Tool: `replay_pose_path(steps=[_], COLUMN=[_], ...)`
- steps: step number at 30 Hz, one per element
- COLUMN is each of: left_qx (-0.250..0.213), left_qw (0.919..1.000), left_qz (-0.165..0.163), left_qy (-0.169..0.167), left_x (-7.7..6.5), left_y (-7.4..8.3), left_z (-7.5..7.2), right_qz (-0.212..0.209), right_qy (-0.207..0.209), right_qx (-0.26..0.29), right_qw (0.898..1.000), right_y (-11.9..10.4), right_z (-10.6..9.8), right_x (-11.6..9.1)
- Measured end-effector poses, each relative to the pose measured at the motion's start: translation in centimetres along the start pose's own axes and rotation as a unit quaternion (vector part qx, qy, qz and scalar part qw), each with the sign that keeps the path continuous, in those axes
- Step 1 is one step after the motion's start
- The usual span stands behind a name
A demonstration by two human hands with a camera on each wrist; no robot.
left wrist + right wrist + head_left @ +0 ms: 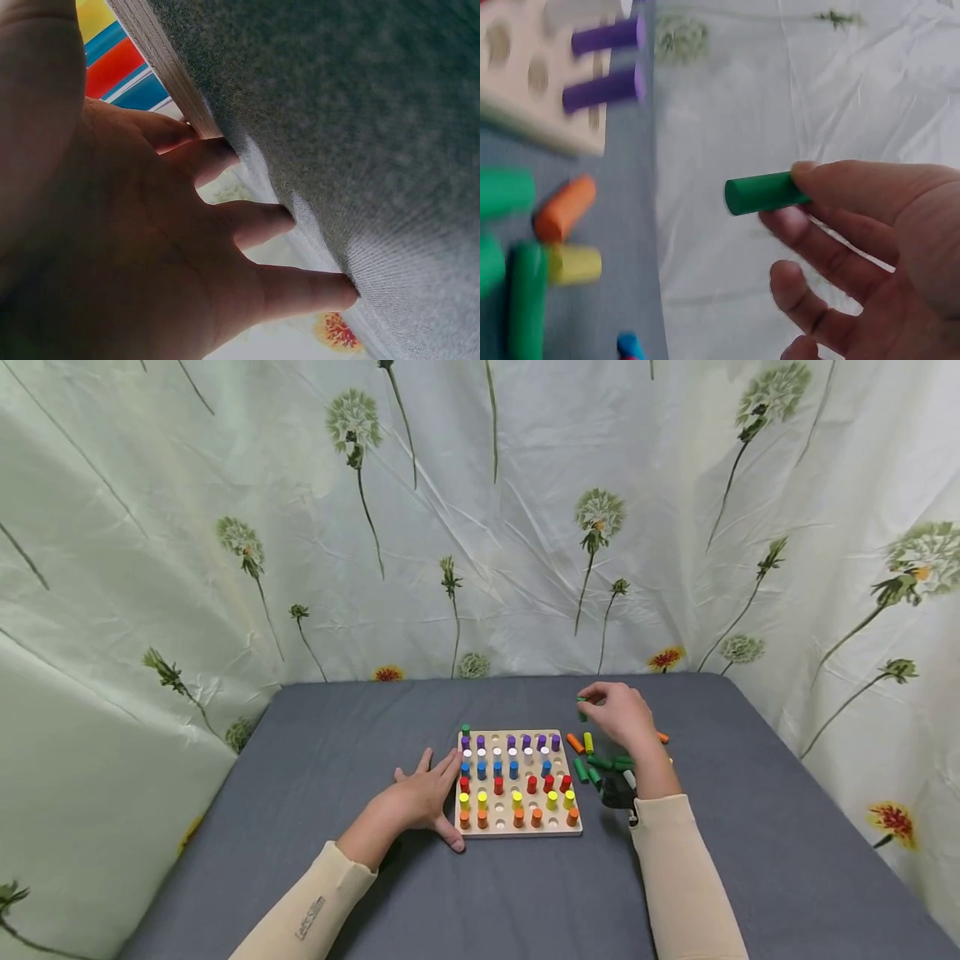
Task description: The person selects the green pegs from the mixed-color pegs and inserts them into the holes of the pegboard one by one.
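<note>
My right hand [621,720] pinches a green peg [759,194] near one end; my left hand [418,800], spread wide, touches the pegboard [517,832] between both hands. A loose pinch might let the peg fall.

"How about the left arm [315,902]?"

"Reaching in from the lower left, angled inward, sleeved to just short of the left wrist [375,833]."

"And the left hand [420,797]?"

"Held back upward, splayed wide, with left thumb [448,832] stretched out to one side and fingertips [341,291] fanned well apart."

"Same for the right arm [690,889]?"

"Not quite: extended farther forward, leaning slightly inward, likewise sleeved almost to the right wrist [657,774]."

"What about the right hand [622,714]?"

"Turned inward and pinching, with right thumb [877,184] set opposite the nearest fingers and the lower fingers [802,304] loosely curled."
</note>
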State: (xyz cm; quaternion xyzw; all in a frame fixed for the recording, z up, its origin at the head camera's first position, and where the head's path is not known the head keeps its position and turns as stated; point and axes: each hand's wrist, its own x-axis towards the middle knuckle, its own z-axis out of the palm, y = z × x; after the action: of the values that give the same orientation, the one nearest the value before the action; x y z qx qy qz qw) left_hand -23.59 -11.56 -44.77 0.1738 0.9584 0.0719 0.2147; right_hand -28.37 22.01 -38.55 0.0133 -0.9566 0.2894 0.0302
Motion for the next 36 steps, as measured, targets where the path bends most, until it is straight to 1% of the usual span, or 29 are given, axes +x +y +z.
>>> replay_pose_path(steps=[5, 9, 13, 17, 25, 32, 36], left_qx=[0.002, 0.002, 0.003, 0.004, -0.001, 0.007, 0.011], left_qw=[1.0000, 1.0000, 0.9999, 0.9999, 0.9999, 0.9999, 0.9998], left_qz=[0.005, -0.005, -0.012, -0.014, -0.014, -0.012, -0.014], left_qy=[0.000, 0.001, 0.000, -0.003, -0.009, -0.008, -0.007], left_x=[-0.1, -0.3, -0.3, -0.2, -0.4, -0.2, -0.1], left_y=[-0.4, -0.3, -0.2, -0.2, 0.1, 0.3, 0.4], left_z=[0.4, 0.2, 0.0, -0.1, -0.2, -0.2, -0.3], right_qz=[-0.034, -0.054, -0.067, -0.072, -0.077, -0.071, -0.068], right_qy=[-0.004, -0.021, -0.040, -0.054, -0.076, -0.090, -0.096], right_qx=[0.023, 0.035, 0.042, 0.039, 0.009, -0.011, -0.011], right_qw=[0.999, 0.998, 0.996, 0.995, 0.994, 0.993, 0.993], right_y=[-2.6, -5.1, -7.2, -8.6, -9.7, -10.0, -10.0], right_z=[1.6, 2.3, 3.0, 4.0, 6.2, 7.2, 7.7], right_x=[0.2, 1.0, 2.0, 2.6, 2.8, 2.8, 2.9])
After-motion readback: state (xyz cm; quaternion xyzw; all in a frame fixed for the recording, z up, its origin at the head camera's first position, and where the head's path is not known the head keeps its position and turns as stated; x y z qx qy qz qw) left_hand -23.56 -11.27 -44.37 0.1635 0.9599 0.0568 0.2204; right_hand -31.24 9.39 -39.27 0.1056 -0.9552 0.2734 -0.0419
